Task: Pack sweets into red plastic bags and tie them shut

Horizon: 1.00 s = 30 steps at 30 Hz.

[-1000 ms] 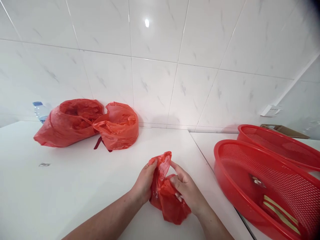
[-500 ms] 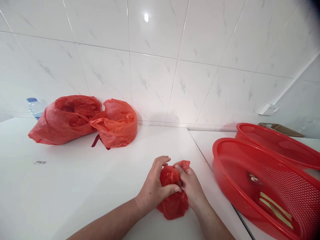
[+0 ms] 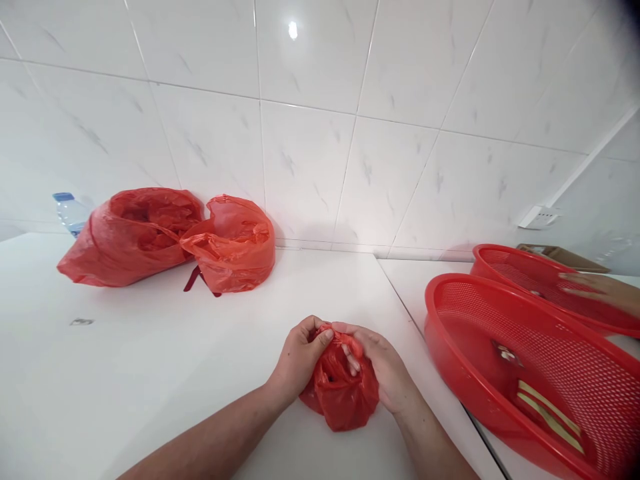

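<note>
Between my two hands, low in the middle of the head view, a small red plastic bag [image 3: 345,400] rests on the white table. My left hand [image 3: 301,357] pinches the bag's gathered top between thumb and fingers. On the other side, my right hand [image 3: 387,363] is curled round the twisted upper part, with some of its fingertips showing through a loop of the plastic. What the bag contains is hidden.
Two larger red plastic bags [image 3: 133,250] [image 3: 245,260] and a clear bottle [image 3: 70,212] stand by the wall. At right, a red basket [image 3: 453,347] holds yellowish strips [image 3: 550,417]. Another person's hand [image 3: 595,288] reaches over a second basket [image 3: 505,257].
My left hand has closed on the bag's top after being spread beside it. My right hand has shifted its hold on the plastic. Another person's hand has come in at right.
</note>
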Each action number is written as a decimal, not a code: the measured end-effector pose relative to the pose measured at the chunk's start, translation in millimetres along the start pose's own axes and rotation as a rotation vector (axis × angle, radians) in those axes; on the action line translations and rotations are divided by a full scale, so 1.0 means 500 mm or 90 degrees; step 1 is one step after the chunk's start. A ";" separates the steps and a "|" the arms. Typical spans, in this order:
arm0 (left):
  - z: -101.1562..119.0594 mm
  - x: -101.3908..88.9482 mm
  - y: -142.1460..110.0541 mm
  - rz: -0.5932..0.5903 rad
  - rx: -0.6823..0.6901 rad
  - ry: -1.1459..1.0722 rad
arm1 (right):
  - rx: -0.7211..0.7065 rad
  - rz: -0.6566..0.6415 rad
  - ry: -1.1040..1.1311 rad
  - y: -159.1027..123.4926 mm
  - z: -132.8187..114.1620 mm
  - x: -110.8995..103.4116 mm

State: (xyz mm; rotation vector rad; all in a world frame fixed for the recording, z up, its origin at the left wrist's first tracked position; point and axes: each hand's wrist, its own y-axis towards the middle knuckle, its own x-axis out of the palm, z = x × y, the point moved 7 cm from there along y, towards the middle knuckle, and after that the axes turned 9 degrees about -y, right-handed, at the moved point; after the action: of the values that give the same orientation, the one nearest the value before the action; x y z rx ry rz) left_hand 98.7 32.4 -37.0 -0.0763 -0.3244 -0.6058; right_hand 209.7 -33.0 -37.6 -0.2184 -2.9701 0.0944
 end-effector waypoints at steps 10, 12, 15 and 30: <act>0.027 0.012 -0.017 0.003 0.106 0.072 | -0.071 0.230 -0.467 -0.003 -0.039 -0.028; 0.029 0.021 -0.023 -0.007 0.122 0.105 | -0.078 0.270 -0.534 -0.007 -0.047 -0.030; 0.032 0.030 -0.029 -0.019 0.144 0.136 | -0.058 0.287 -0.587 -0.011 -0.048 -0.029; 0.058 0.034 -0.043 -0.047 0.319 0.363 | -0.046 0.183 -0.059 0.015 -0.012 -0.077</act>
State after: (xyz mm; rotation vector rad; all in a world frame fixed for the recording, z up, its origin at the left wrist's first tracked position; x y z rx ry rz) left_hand 91.5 10.6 -4.6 0.5841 0.0824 -0.5776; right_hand 249.2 -30.9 -38.1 -0.6667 -3.0140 0.0322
